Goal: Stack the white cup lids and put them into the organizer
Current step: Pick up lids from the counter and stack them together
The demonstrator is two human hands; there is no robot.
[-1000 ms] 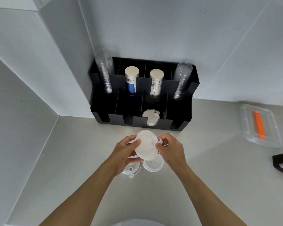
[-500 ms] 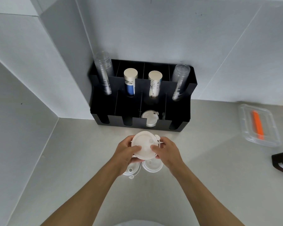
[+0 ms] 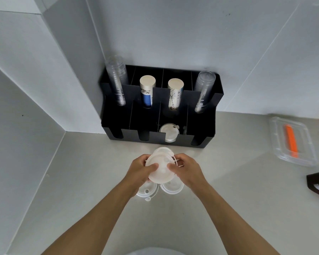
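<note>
Between the left hand [image 3: 141,170] and right hand [image 3: 186,171], both gripping, sat the lid stack [image 3: 161,167] — uneven pressing could skew it onto the loose lids [image 3: 171,187] just below, well short of the organizer [image 3: 206,137] beyond.

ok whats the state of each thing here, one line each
left hand: gripping the held lids
right hand: gripping the held lids
held lids: off the counter, pressed together, not yet in the organizer
two loose lids: flat on the counter under the hands
organizer: upright against the wall
lid in organizer: sitting in the third front slot from the left
clear container: lidded, orange item inside
</note>
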